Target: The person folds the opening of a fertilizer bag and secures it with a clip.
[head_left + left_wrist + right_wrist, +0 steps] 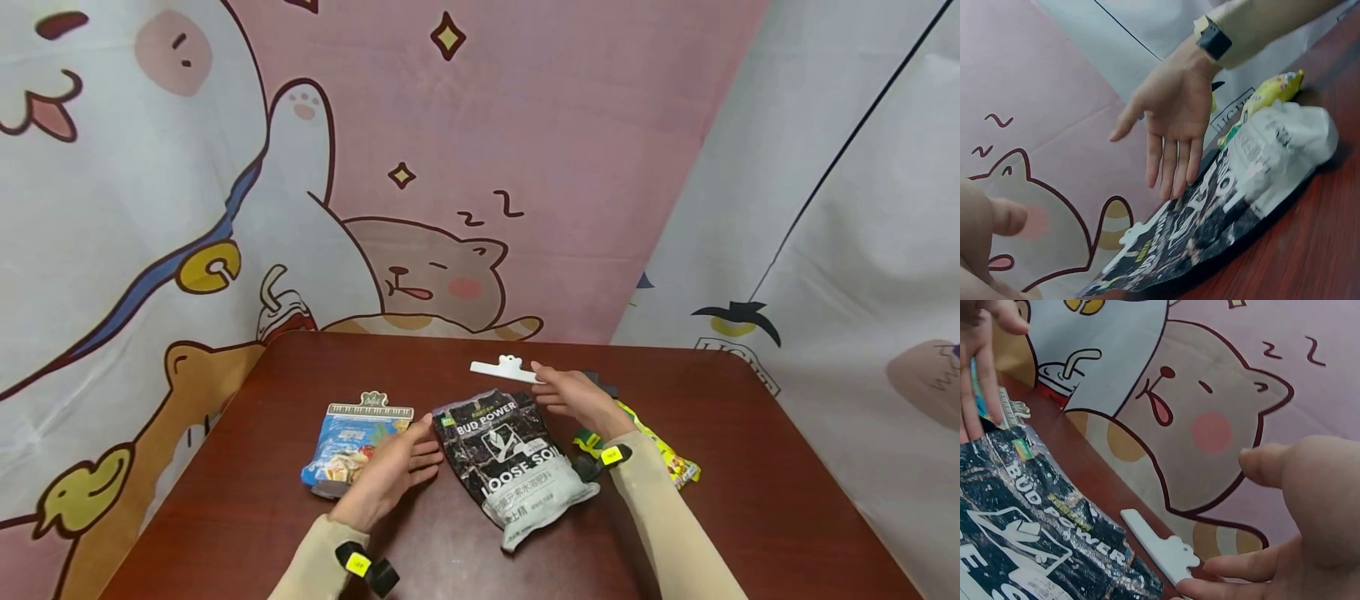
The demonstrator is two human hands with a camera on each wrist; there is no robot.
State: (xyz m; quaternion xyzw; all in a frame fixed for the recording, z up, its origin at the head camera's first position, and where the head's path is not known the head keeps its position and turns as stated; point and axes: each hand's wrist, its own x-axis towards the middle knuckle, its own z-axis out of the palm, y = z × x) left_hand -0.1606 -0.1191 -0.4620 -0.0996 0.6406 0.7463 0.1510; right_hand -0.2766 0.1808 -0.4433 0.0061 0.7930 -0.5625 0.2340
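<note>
A black and grey-white bag printed BUD POWER LOOSE SOIL (504, 450) lies on the table between the two hands. My left hand (397, 471) is at the bag's upper left edge, its fingers extended. Over the bag's upper right corner, my right hand (573, 402) reaches with straight fingers, its palm turned toward the bag in the left wrist view. Beyond the bag's top edge lies a white sealing clip (1159, 547), with the right fingertips right at its end. Neither hand grips anything.
Left of the bag lies a blue food packet (348, 446) with a ruler-marked clip (372, 406) across its top. A yellow-green packet (660, 446) lies partly behind the right forearm, a dark object (600, 383) beyond it. A cartoon-printed cloth (480, 108) hangs behind the table (247, 500).
</note>
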